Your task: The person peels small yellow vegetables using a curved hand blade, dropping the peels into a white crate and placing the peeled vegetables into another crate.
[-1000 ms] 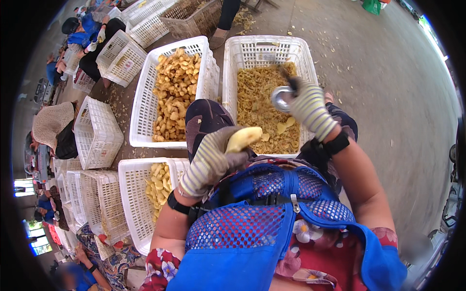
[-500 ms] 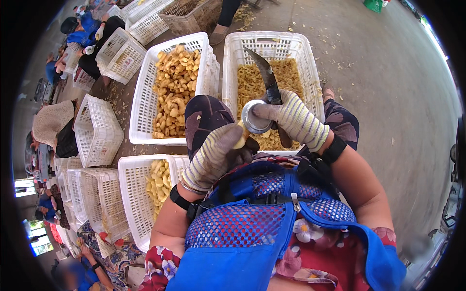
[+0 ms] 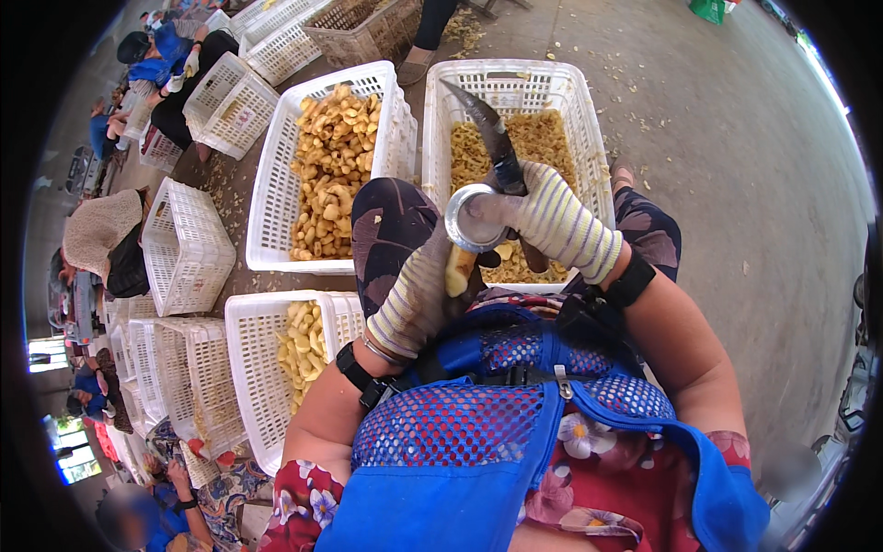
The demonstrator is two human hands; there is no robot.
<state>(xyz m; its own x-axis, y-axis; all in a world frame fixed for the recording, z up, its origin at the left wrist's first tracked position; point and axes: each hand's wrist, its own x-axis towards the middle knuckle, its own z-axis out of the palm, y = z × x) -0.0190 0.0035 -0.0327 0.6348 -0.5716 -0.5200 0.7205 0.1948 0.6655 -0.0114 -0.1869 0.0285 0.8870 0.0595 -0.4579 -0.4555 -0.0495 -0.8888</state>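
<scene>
Right, I'm looking straight down on a small, pale yellow, partly tan piece of ginger (image 3: 457, 270), and it sits between the two hands, just above the lap. The left hand (image 3: 411, 290), in a dirty white glove with yellow and grey stripes, is closed around it; its far fingers are hidden from me. Over the ginger's upper end I see a round, silver, ring-shaped metal tool (image 3: 471, 235) — whether the two touch, I can't tell. The right hand (image 3: 556, 216), in a matching striped glove, grips that tool with the thumb laid across its face, and from the same fist a dark knife (image 3: 497, 138) with a curved, pointed blade juts up and away. Below it all, between the knees (image 3: 395, 225), there's a white, slotted plastic crate (image 3: 506, 66) with a thick bed of yellow-brown peelings (image 3: 552, 133). Moving left, a second white plastic crate (image 3: 274, 207) is heaped with tan, knobbly ginger roots (image 3: 336, 175), and nearer the body, beside the left forearm (image 3: 322, 423), a third white crate (image 3: 253, 368) carries pale, smooth yellow pieces (image 3: 303, 345). Closer in I get a blue apron (image 3: 414, 497) with mesh panels over a red floral top (image 3: 589, 478). Farther out — a co-worker in blue (image 3: 172, 53) at upper left, among more white crates (image 3: 189, 248), and grey concrete floor (image 3: 736, 184) sweeping off to the right
</scene>
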